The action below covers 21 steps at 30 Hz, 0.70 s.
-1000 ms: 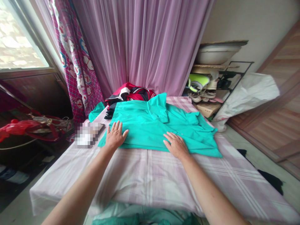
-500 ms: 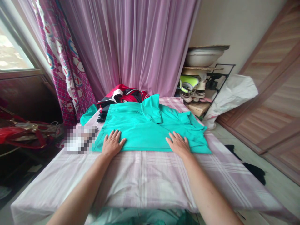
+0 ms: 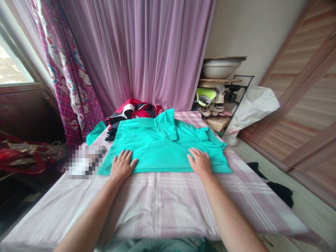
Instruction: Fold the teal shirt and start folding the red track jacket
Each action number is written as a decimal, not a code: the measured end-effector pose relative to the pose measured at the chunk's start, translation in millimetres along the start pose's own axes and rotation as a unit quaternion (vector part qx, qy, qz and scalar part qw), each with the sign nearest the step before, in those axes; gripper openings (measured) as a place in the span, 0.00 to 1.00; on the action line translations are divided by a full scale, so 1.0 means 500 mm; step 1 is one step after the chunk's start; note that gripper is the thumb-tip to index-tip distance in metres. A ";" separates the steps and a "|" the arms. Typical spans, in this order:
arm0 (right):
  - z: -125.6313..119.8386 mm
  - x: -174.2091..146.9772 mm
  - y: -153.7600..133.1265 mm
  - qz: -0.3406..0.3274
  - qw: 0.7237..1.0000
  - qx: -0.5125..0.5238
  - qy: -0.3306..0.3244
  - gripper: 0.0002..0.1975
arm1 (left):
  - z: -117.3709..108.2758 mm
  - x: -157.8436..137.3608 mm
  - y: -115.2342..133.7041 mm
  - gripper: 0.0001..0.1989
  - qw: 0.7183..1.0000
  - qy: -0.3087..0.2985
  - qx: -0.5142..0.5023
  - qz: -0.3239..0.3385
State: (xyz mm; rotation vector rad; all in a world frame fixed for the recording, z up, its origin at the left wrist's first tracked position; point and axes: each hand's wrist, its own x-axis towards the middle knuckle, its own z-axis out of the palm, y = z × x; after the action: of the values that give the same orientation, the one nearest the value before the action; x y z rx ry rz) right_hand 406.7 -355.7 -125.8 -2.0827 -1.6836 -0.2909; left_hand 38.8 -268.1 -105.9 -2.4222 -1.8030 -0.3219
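A turquoise garment, seemingly a shirt (image 3: 154,157), lies spread on the table, its straight near edge towards me. What looks like a sleeve or collar part is folded up over its far middle, and its right side is wrinkled. My left hand (image 3: 122,165) rests flat on the near left part of the cloth, fingers spread and palm down. On the near right part lies my right hand (image 3: 200,161), also palm down, its fingers slightly bent and holding nothing. Both forearms reach in from below.
A plaid cloth (image 3: 157,206) covers the table. Behind the garment are red and black clothes (image 3: 139,110); a smaller turquoise cloth (image 3: 96,133) lies left. Beyond stand purple curtains (image 3: 147,52), a shoe rack (image 3: 217,101) and a white sack (image 3: 252,108). A blurred patch hides something at left.
The whole view has shifted slightly. My right hand has moved a little rightward along the cloth, with its fingers drawn closer together. My left hand stays flat near the left edge.
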 end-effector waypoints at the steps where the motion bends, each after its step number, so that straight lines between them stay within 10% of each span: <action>1: 0.002 0.000 -0.012 -0.008 1.000 0.000 -0.030 0.21 | 0.001 0.000 0.000 0.28 1.000 0.001 0.002 0.001; 16: 0.001 0.010 -0.006 -0.015 0.997 0.038 -0.065 0.17 | 0.002 -0.009 -0.008 0.24 0.999 0.030 0.000 0.022; 21: -0.031 0.102 0.069 0.131 0.991 0.016 -0.036 0.19 | 0.009 -0.007 -0.016 0.24 0.999 0.040 -0.006 0.030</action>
State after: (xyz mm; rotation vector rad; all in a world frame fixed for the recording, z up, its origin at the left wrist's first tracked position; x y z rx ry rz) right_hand 453.9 -324.1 -97.4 -2.2828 -1.4211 -0.1055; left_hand 30.8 -268.1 -111.5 -2.4288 -1.6961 -0.4186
